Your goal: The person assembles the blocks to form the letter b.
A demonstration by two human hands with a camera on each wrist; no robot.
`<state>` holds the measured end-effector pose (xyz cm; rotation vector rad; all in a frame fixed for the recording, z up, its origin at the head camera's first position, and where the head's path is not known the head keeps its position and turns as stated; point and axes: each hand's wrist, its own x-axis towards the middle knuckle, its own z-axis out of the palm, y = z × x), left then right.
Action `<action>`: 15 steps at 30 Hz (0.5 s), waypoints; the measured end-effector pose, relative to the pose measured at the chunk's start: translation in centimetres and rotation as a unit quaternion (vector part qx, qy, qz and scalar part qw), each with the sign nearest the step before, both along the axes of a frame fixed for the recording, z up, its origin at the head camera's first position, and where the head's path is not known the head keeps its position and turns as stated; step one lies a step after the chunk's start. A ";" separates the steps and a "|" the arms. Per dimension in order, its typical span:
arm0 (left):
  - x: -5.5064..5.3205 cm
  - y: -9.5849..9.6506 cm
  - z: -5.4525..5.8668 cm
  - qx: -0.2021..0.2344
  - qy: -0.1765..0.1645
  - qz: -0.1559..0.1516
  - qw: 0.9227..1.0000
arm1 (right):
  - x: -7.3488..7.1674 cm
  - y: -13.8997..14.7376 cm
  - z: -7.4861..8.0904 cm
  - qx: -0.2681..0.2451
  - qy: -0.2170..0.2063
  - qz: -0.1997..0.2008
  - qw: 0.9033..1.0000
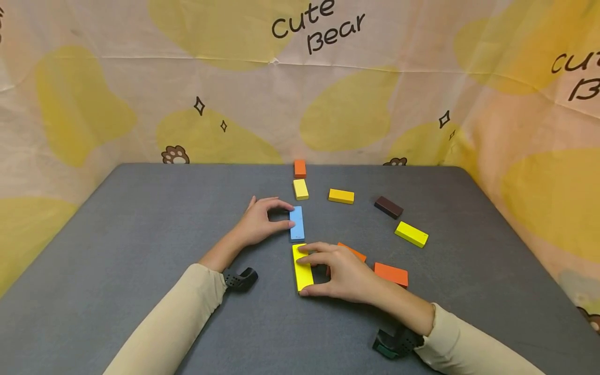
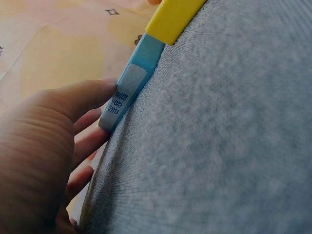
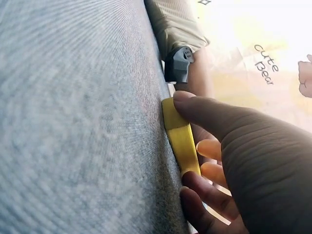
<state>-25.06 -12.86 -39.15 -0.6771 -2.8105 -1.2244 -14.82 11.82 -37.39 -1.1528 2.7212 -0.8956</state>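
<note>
In the head view, a blue block [image 1: 297,223] and a bright yellow block [image 1: 303,271] lie end to end on the grey table. My left hand [image 1: 264,221] holds the blue block at its left side and far end with thumb and fingers. Printed characters show on the side of the blue block [image 2: 122,97] in the left wrist view. My right hand [image 1: 344,273] grips the yellow block lengthwise, thumb at the near end and fingertips toward the far end. In the right wrist view, the thumb presses the end of the yellow block [image 3: 181,144].
Beyond the blue block lie a pale yellow block [image 1: 301,189] and an orange block [image 1: 300,168]. To the right are an amber block [image 1: 341,196], a dark brown block [image 1: 388,207], a yellow block [image 1: 411,234] and an orange-red block [image 1: 391,274]. Another orange block [image 1: 353,252] is partly hidden by my right hand.
</note>
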 end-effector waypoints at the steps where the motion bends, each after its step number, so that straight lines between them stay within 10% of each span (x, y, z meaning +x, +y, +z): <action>1: 0.0 0.0 0.0 0.000 -0.001 0.000 1.000 | 0.0 0.0 0.0 0.001 0.001 -0.004 1.000; 15: 0.0 0.4 0.2 -0.016 -0.009 -0.015 1.000 | -0.3 -0.2 -0.3 0.015 0.033 -0.015 0.999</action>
